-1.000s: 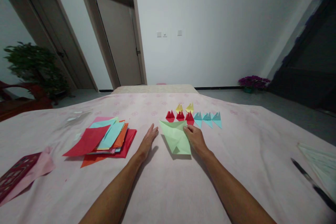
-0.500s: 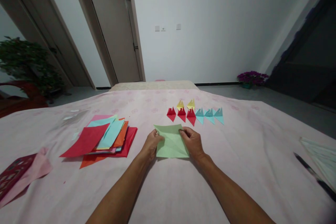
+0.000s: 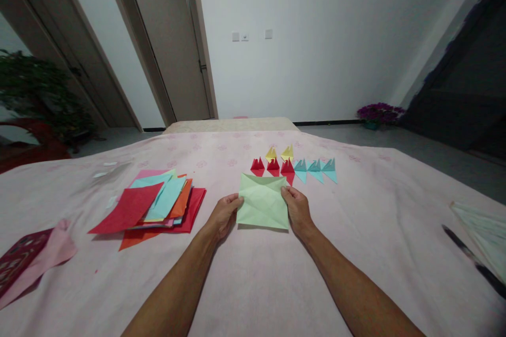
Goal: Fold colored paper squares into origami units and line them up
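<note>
A light green sheet of paper (image 3: 263,202) with faint creases is held up at a slant over the table. My left hand (image 3: 225,214) pinches its left edge between thumb and fingers. On the opposite edge, my right hand (image 3: 298,209) is closed the same way. Just behind the sheet stand folded paper figures: several red ones (image 3: 273,166), light blue ones (image 3: 315,169) and two yellow ones (image 3: 287,153). The sheet's top edge overlaps the lower tips of the red figures.
Left of my hands lies a stack of coloured paper (image 3: 174,200). A dark red patterned packet (image 3: 23,258) with pink paper sits at the far left. At the right are a black pen-like knife (image 3: 470,258) and a pale sheet (image 3: 484,234). A pink cloth (image 3: 261,284) covers the table.
The green sheet has shifted slightly right and up and now tilts more toward me. Both hands have moved to grip its side edges, the left thumb sliding outward. The view has tipped a little.
</note>
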A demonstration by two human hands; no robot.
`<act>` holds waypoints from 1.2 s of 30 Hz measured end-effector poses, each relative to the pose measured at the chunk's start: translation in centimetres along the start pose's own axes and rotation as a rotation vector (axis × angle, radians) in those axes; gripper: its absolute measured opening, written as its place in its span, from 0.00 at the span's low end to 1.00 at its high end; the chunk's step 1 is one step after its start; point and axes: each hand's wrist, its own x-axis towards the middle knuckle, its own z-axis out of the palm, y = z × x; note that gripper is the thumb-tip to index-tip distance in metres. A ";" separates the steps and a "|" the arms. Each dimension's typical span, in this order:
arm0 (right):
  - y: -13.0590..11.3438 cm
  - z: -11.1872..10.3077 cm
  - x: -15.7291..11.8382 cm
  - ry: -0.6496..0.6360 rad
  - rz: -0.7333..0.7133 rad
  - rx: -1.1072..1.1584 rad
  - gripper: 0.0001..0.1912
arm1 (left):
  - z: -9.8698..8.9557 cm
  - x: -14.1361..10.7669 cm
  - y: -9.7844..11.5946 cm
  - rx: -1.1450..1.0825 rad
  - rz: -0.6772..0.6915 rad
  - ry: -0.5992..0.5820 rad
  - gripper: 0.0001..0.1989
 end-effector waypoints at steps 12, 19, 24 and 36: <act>-0.2 0.0 -0.3 -0.082 0.043 0.086 0.20 | 0.3 -0.1 0.0 0.036 -0.002 -0.039 0.23; -0.7 0.4 -0.4 -0.170 0.088 0.070 0.27 | 0.6 0.0 -0.9 0.135 0.050 0.022 0.25; -0.6 0.6 -0.3 -0.153 0.055 -0.033 0.29 | 0.8 0.2 -1.2 0.208 0.070 0.055 0.25; -1.5 0.4 -0.5 -0.270 0.052 -0.033 0.24 | 0.9 0.5 -1.5 0.093 0.153 0.107 0.26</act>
